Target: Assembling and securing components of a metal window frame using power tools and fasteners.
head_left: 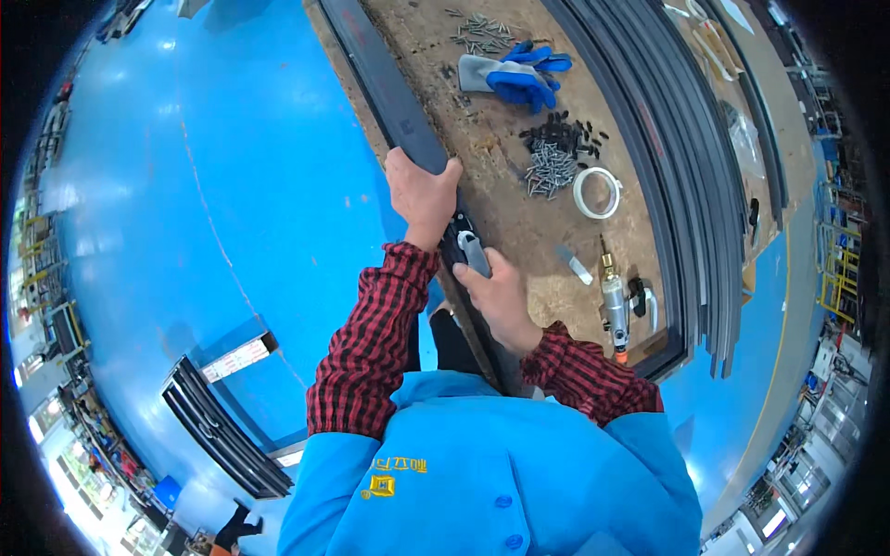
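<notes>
The blue floor (269, 167) gleams with bright reflections (167, 44).

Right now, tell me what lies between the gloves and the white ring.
In the head view, black pieces and a heap of silver screws lie between the gloves and the white ring.

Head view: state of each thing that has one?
Left hand: closed over dark profile
Right hand: thumb on grey handle, grip unclear
Gloves: unworn, on bench
Screws: loose, heaped
White ring: lying flat
Drill: lying down, unheld
</notes>
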Motion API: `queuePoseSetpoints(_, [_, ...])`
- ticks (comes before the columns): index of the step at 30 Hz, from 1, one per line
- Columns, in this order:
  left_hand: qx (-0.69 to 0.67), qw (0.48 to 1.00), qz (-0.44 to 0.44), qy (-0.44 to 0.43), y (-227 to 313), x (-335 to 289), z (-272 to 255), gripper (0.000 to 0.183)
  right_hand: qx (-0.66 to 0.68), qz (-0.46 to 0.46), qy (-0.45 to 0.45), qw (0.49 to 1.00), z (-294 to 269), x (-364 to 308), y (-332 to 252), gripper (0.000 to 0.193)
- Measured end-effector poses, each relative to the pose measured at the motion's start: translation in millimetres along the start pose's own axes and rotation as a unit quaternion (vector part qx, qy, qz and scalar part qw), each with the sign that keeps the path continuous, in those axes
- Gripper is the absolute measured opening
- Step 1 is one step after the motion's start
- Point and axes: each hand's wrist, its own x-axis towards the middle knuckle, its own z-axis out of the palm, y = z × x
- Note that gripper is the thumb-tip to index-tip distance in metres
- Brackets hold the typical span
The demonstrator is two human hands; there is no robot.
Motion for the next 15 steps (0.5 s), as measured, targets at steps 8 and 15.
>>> queuePoseSetpoints(8, [0.028, 0.999, -0.013, -0.032, -6, 0, -2, 0.055, -0.679, -0.386, -0.252, 0.571, -62, 86, -79, 0.018])
queuePoseSetpoints(15, [-0.018, 1.0, 0.005, -0.006, -11, -2, 8, 0.058, -0.48, -0.178, -0.145, 0.847, -44, 40, -28, 0.018])
